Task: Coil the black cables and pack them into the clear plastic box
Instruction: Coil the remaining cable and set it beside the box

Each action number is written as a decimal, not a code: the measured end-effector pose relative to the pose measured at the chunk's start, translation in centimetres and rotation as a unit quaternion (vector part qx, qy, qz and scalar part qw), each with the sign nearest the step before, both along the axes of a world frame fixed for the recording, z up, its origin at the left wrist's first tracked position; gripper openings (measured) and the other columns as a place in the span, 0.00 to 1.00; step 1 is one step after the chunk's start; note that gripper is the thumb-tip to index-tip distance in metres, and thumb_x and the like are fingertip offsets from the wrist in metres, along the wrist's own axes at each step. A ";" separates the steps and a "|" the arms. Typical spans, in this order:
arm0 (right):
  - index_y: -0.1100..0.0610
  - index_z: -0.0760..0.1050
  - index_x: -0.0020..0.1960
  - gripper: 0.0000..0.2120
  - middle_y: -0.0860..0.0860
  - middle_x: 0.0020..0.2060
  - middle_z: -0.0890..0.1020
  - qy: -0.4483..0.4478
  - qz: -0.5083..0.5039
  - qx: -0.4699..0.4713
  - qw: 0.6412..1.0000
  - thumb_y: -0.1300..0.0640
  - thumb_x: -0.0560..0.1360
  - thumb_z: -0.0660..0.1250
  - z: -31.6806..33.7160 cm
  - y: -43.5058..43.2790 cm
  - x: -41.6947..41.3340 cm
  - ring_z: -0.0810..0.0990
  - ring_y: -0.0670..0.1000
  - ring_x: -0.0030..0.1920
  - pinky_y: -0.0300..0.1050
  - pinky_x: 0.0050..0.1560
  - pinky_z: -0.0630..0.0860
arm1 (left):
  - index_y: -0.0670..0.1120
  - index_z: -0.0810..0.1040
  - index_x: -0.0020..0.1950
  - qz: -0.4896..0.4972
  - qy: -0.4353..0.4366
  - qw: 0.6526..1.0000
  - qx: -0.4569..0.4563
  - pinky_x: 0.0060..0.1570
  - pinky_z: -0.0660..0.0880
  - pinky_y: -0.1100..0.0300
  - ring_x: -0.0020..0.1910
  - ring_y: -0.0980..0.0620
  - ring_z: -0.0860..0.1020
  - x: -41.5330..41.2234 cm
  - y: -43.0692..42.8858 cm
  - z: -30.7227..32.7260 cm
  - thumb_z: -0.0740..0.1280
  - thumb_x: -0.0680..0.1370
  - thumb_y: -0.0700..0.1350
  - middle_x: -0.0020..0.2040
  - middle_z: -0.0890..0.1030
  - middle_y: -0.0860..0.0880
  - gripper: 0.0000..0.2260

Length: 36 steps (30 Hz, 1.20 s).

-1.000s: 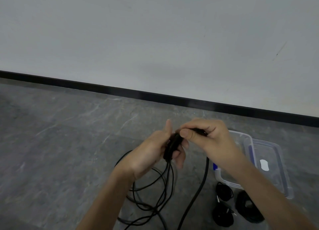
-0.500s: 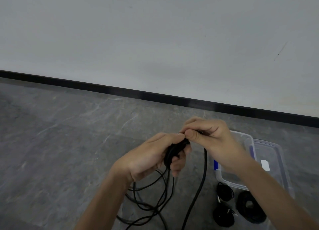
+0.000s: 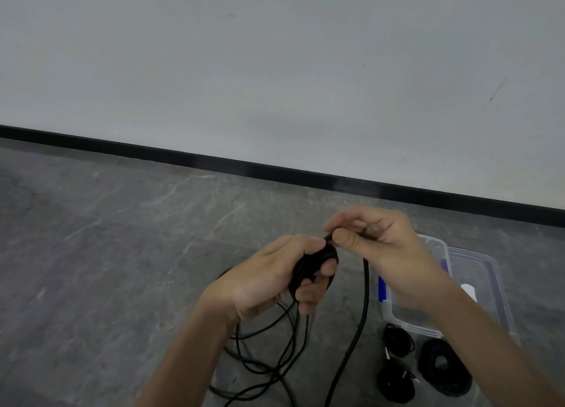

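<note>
Nearest, loose loops of thin black cable [image 3: 275, 354] hang to the grey floor [image 3: 107, 269], with three finished black coils [image 3: 431, 373] at near right. Above them, the left hand [image 3: 269, 278] has curled its fingers round the small black bundle [image 3: 308, 269] it braced open-fingered a second ago. That secures another turn, though much slack remains. The right hand [image 3: 382, 247] pinches the running strand between thumb and forefinger, touching the bundle. Beyond lies the clear plastic box [image 3: 409, 325].

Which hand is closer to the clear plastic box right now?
Right. The right hand pinches the cable just left of the clear plastic box, its wrist overlapping it in view; the left hand grips the coil farther left.
</note>
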State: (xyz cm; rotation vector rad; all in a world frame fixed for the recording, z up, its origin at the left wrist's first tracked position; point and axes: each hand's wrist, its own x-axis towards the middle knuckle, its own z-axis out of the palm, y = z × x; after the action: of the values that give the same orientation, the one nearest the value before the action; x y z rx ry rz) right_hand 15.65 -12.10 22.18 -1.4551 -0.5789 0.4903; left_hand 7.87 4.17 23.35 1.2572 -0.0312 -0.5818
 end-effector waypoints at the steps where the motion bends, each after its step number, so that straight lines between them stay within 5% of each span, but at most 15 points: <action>1: 0.59 0.81 0.44 0.06 0.48 0.36 0.85 -0.013 -0.006 0.003 1.000 0.61 0.67 0.68 0.0 0.0 -0.1 0.83 0.43 0.40 0.34 0.44 0.77 | 0.46 0.69 0.38 -0.004 0.002 1.000 0.004 0.30 0.70 0.66 0.24 0.57 0.65 0.0 0.0 0.1 0.52 0.80 0.51 0.25 0.66 0.53 0.15; 10: 0.56 0.82 0.43 0.05 0.48 0.37 0.86 -0.053 -0.052 -0.005 0.997 0.59 0.68 0.69 -0.7 0.4 0.1 0.84 0.46 0.40 0.36 0.44 0.79 | 0.46 0.71 0.40 0.015 -0.023 1.000 -0.003 0.33 0.71 0.64 0.27 0.57 0.67 0.3 -0.2 -0.1 0.53 0.82 0.51 0.27 0.67 0.52 0.16; 14: 0.54 0.83 0.48 0.09 0.50 0.41 0.86 -0.029 -0.036 -0.018 0.999 0.58 0.71 0.66 -1.2 0.5 0.4 0.82 0.58 0.41 0.45 0.45 0.80 | 0.44 0.72 0.44 0.029 -0.039 0.997 -0.055 0.35 0.72 0.64 0.29 0.56 0.68 0.2 0.3 -0.2 0.51 0.82 0.50 0.29 0.68 0.52 0.15; 18: 0.55 0.80 0.49 0.12 0.46 0.40 0.86 0.011 -0.014 -0.012 1.000 0.67 0.75 0.61 -1.4 1.2 -0.1 0.85 0.46 0.43 0.37 0.43 0.79 | 0.43 0.73 0.49 0.040 -0.060 0.993 -0.091 0.42 0.73 0.63 0.35 0.53 0.73 0.1 0.5 -0.4 0.52 0.82 0.49 0.34 0.72 0.51 0.14; 23: 0.59 0.78 0.47 0.15 0.46 0.28 0.81 0.073 0.018 -0.043 0.996 0.64 0.81 0.52 -0.9 1.7 -0.5 0.79 0.41 0.27 0.35 0.29 0.76 | 0.41 0.72 0.53 0.047 -0.096 0.991 -0.077 0.48 0.73 0.61 0.41 0.52 0.75 0.0 0.3 -0.7 0.52 0.82 0.45 0.39 0.73 0.49 0.11; 27: 0.45 0.78 0.32 0.26 0.45 0.23 0.76 0.111 0.033 -0.115 0.987 0.62 0.82 0.53 -1.3 2.2 -1.3 0.75 0.42 0.27 0.35 0.30 0.73 | 0.40 0.70 0.53 0.083 -0.136 0.983 -0.095 0.47 0.74 0.53 0.42 0.52 0.76 0.3 0.7 -0.6 0.51 0.82 0.43 0.39 0.74 0.50 0.10; 36: 0.51 0.72 0.40 0.15 0.44 0.23 0.69 0.097 0.089 -0.205 0.970 0.52 0.83 0.54 -1.2 3.7 -2.9 0.64 0.43 0.24 0.35 0.26 0.63 | 0.43 0.72 0.52 0.228 -0.125 0.959 -0.118 0.45 0.75 0.62 0.41 0.54 0.76 0.6 0.9 -1.1 0.55 0.80 0.45 0.39 0.75 0.51 0.09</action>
State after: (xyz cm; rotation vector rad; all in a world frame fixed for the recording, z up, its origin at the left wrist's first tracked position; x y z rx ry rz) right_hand 12.75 -8.44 21.01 -1.7265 -0.4687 0.9257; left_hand 8.50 5.05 22.21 1.0510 -0.0194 -0.0167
